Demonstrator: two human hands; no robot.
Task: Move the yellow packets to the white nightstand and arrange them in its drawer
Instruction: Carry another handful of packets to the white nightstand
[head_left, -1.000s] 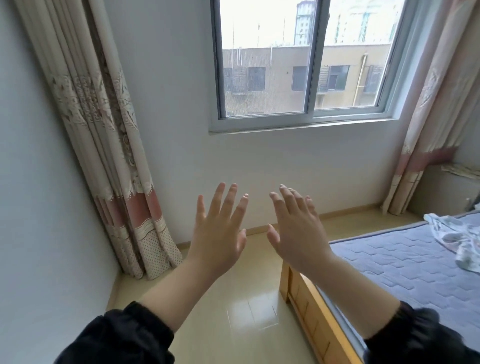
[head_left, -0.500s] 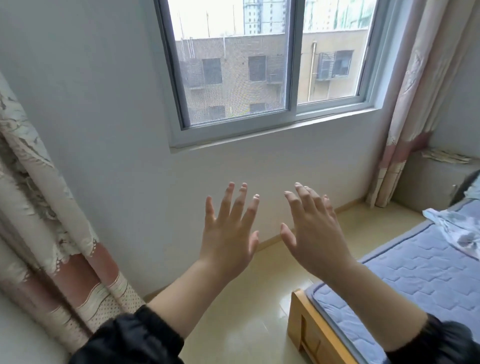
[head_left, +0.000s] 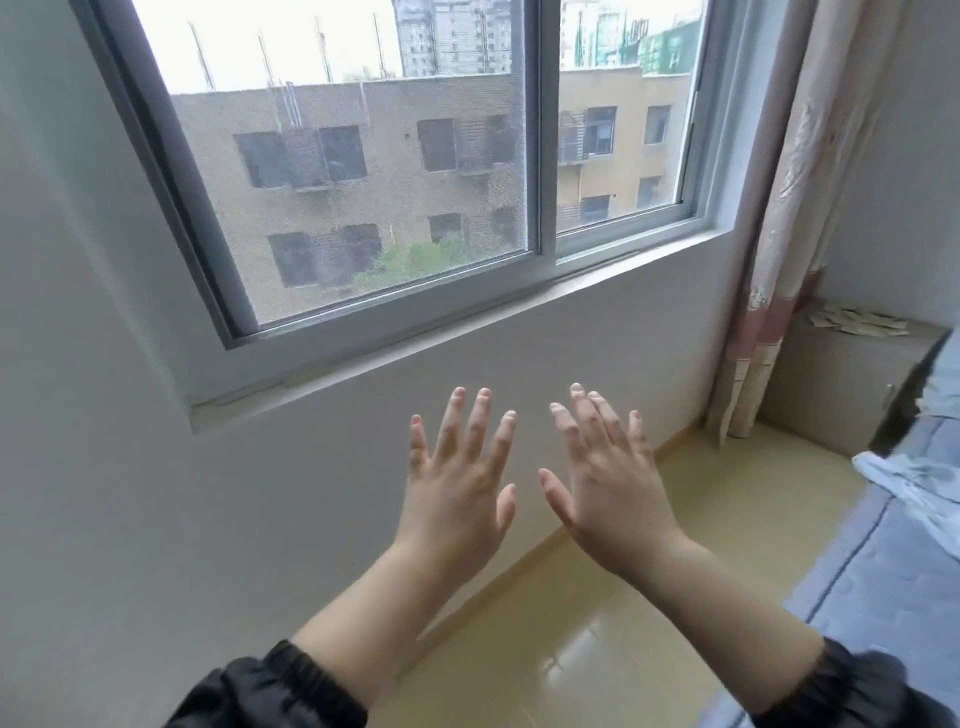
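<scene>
Yellow packets (head_left: 857, 323), pale and flat, lie scattered on top of the nightstand (head_left: 831, 395) in the far right corner, just beside the curtain (head_left: 769, 291) and well apart from both hands. My left hand (head_left: 457, 493) is raised before the wall (head_left: 260, 493) under the window (head_left: 363, 182), fingers straight and spread, grasping nothing. My right hand (head_left: 610, 488) is held alongside it, not touching it, likewise spread and empty. Black sleeves (head_left: 270, 696) cover both arms near the elbow. A blue quilted mattress (head_left: 883, 571) occupies the lower right, with a light cloth (head_left: 914, 483) lying on it.
</scene>
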